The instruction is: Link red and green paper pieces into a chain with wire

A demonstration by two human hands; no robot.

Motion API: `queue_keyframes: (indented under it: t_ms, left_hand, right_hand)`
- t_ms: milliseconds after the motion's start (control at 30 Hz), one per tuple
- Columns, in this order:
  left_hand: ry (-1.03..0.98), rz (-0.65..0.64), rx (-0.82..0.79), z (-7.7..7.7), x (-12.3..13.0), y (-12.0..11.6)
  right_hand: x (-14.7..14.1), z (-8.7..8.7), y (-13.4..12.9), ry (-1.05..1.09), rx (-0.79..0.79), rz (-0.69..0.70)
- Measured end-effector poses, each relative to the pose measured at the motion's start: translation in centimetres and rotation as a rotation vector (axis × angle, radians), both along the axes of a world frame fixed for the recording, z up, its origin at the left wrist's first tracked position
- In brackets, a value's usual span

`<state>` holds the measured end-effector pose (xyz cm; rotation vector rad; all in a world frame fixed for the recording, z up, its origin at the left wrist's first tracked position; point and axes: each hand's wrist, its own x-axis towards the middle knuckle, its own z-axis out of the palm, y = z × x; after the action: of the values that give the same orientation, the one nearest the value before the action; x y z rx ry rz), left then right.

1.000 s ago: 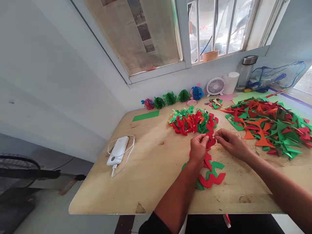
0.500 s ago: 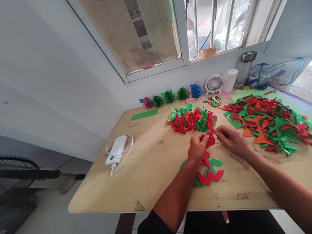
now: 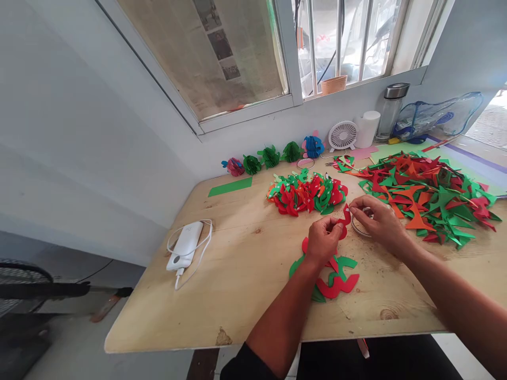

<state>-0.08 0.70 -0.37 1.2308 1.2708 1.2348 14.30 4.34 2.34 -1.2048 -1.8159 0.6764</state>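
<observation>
My left hand (image 3: 325, 238) pinches a curved red paper cutout (image 3: 344, 228) between thumb and fingers, above the table. The cutout's upper end carries a small white patch. My right hand (image 3: 374, 215) is close beside that end with thumb and fingertips pressed together; what they hold, if anything, is too small to make out. Under the right hand a thin pale ring (image 3: 357, 231), perhaps a tape roll, partly shows. Below my left hand lie more cutouts, including a red wavy one (image 3: 338, 286) and a green one (image 3: 347, 262); my left wrist hides some of them.
Behind the hands lies a heap of red and green cutouts (image 3: 304, 196). Paper scraps (image 3: 431, 195) spread at right. Folded paper figures (image 3: 270, 157), a small fan (image 3: 343, 136) and a glass bottle (image 3: 390, 116) line the wall. A white power bank (image 3: 185, 245) with its cable lies left.
The view has shifted slightly. My right hand has lifted a little, and the pale ring beneath it has come into sight. My left hand still grips the red cutout, now with less of it showing.
</observation>
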Motion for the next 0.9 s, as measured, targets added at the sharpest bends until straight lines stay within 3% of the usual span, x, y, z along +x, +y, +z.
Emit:
queue_keyframes:
  t_ms: [267,533,900]
  left_hand:
    - [-0.056,-0.038,-0.056,0.3,0.1,-0.1]
    - [-0.345,-0.054,-0.131,1.4,0.3,-0.3]
    - [-0.293,0.108,-0.123,1.2,0.1,-0.2]
  right_hand:
    - [0.1,0.4,0.0,0.029,-0.097,-0.021]
    - [-0.6,0.7,-0.7,0.016,-0.117,-0.011]
    - [-0.7,0.1,-0.8,-0.045,-0.118,0.011]
